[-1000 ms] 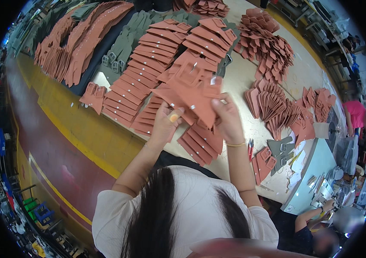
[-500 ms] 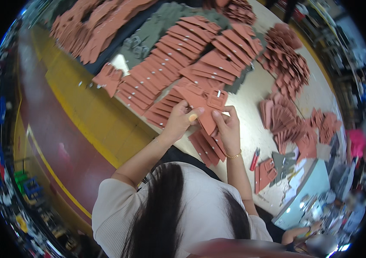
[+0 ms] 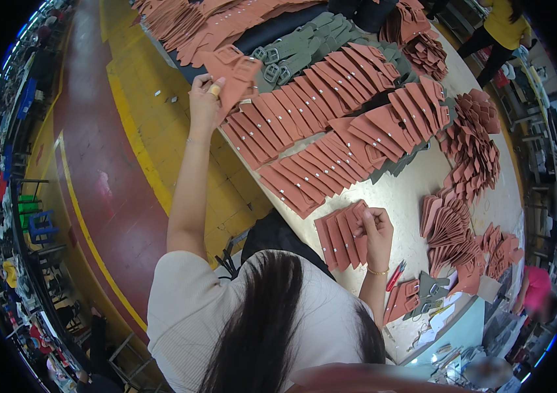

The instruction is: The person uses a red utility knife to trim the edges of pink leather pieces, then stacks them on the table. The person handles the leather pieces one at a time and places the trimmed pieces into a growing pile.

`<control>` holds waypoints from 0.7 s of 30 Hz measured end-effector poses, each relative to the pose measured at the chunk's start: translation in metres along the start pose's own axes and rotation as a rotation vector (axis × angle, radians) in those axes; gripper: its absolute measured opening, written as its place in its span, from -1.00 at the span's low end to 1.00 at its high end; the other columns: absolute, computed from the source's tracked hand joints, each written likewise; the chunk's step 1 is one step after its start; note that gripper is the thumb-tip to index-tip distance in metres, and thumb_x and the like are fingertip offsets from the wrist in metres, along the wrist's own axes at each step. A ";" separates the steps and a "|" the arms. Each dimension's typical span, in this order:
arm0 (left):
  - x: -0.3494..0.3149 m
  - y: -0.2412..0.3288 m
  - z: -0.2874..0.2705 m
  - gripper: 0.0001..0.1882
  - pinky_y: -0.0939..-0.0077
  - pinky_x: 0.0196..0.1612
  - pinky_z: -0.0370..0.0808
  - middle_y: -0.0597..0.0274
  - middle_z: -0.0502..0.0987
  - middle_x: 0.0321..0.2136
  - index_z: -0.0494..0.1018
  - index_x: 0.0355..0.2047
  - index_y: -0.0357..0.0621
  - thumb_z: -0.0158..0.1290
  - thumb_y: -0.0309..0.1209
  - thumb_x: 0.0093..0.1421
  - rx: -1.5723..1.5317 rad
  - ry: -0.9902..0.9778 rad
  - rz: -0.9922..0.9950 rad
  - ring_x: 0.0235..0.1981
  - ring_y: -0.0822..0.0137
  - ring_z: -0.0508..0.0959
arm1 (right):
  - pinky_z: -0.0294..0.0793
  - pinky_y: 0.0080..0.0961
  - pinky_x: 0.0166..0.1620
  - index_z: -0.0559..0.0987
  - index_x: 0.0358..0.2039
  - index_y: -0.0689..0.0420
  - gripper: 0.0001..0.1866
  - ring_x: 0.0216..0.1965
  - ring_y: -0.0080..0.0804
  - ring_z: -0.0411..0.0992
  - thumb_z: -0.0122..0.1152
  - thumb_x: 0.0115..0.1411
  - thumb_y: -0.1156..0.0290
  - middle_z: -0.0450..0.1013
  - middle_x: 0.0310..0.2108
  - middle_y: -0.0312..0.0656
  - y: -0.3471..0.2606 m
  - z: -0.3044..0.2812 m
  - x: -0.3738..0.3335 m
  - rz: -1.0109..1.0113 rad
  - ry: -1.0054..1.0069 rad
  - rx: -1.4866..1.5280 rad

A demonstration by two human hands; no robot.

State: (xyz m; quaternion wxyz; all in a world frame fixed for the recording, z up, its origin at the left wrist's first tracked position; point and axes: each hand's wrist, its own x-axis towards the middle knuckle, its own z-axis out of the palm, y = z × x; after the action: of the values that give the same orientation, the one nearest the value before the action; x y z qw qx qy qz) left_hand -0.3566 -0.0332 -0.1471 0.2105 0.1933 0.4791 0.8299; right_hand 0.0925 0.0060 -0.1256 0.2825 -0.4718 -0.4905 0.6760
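Far out on the left, above the table's edge, my left hand (image 3: 205, 101) is closed on orange-brown leather buckle pieces (image 3: 234, 77). A finger of that hand wears a yellowish wrap. Below them, nearer to me, a small overlapping row of orange-brown leather pieces (image 3: 339, 236) lies on the table. At its right end my right hand (image 3: 378, 237) has its fingers curled and pinched at the edge of the last piece. Long overlapping rows of similar pieces (image 3: 298, 108) fan out between and beyond my hands.
Dark green buckled straps (image 3: 301, 49) lie behind the rows. More orange-brown pieces (image 3: 445, 223) are heaped on the right of the table (image 3: 383, 190). A red-handled tool (image 3: 395, 276) rests near my right wrist. Beyond the left table edge runs a yellow-tiled floor (image 3: 154, 118). Other people stand nearby.
Both hands were together on a buckle piece over the table. My left hand has carried it to the far left; my right hand has let go and moved to the small row. The view has shifted.
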 end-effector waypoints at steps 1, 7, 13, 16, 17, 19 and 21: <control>0.008 -0.007 -0.013 -0.79 0.59 -0.36 0.52 0.30 0.46 -0.29 0.32 -0.15 -0.22 0.07 -0.54 0.23 0.091 0.077 -0.104 -0.41 0.50 0.52 | 0.40 -0.71 -0.49 0.47 -0.28 0.22 -0.87 -0.59 -0.62 0.36 0.14 0.30 0.42 0.43 -0.49 -0.27 0.002 -0.002 -0.001 0.027 0.033 -0.006; 0.027 -0.019 -0.060 -0.66 0.44 -0.23 0.60 0.20 0.54 -0.21 0.36 -0.01 -0.25 0.08 -0.50 0.20 0.444 0.174 -0.567 -0.29 0.34 0.59 | 0.41 -0.70 -0.47 0.47 -0.29 0.21 -0.87 -0.58 -0.61 0.38 0.14 0.30 0.41 0.43 -0.50 -0.27 0.004 -0.009 -0.008 0.024 0.098 -0.012; 0.032 -0.006 -0.066 -0.68 0.43 -0.26 0.61 0.16 0.57 -0.26 0.42 -0.06 -0.30 0.11 -0.49 0.17 0.633 0.108 -0.633 -0.32 0.29 0.59 | 0.42 -0.69 -0.44 0.46 -0.29 0.21 -0.87 -0.55 -0.61 0.39 0.13 0.30 0.41 0.43 -0.49 -0.28 0.003 -0.009 -0.007 0.006 0.085 0.004; 0.032 -0.010 -0.071 -0.67 0.45 -0.28 0.61 0.18 0.57 -0.30 0.43 -0.07 -0.32 0.14 -0.50 0.16 0.633 0.120 -0.590 -0.35 0.32 0.58 | 0.42 -0.69 -0.42 0.47 -0.29 0.21 -0.87 -0.54 -0.62 0.39 0.13 0.30 0.41 0.44 -0.48 -0.27 0.004 -0.010 -0.008 -0.022 0.087 0.001; 0.032 -0.012 -0.074 -0.65 0.45 -0.26 0.61 0.18 0.57 -0.28 0.42 -0.04 -0.31 0.15 -0.48 0.17 0.632 0.124 -0.605 -0.34 0.32 0.58 | 0.42 -0.69 -0.42 0.47 -0.29 0.21 -0.87 -0.53 -0.62 0.39 0.13 0.30 0.41 0.44 -0.48 -0.28 0.005 -0.010 -0.008 -0.026 0.088 0.002; 0.033 -0.015 -0.081 -0.60 0.44 -0.24 0.62 0.19 0.55 -0.24 0.40 0.00 -0.29 0.16 -0.45 0.17 0.623 0.117 -0.622 -0.30 0.32 0.57 | 0.42 -0.69 -0.41 0.47 -0.29 0.21 -0.87 -0.52 -0.62 0.39 0.13 0.30 0.41 0.45 -0.47 -0.28 0.006 -0.012 -0.010 -0.024 0.106 0.000; 0.036 -0.019 -0.087 -0.61 0.43 -0.24 0.62 0.17 0.55 -0.24 0.40 -0.01 -0.29 0.16 -0.44 0.17 0.613 0.107 -0.628 -0.31 0.30 0.58 | 0.43 -0.69 -0.40 0.47 -0.29 0.21 -0.87 -0.50 -0.63 0.39 0.13 0.31 0.40 0.45 -0.46 -0.29 0.006 -0.016 -0.013 -0.020 0.120 -0.012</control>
State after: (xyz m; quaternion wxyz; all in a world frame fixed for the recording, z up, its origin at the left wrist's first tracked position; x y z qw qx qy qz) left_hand -0.4291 -0.0677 -0.1999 0.3603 0.0487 0.7490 0.5539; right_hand 0.1124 -0.0012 -0.1277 0.3156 -0.5083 -0.4813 0.6407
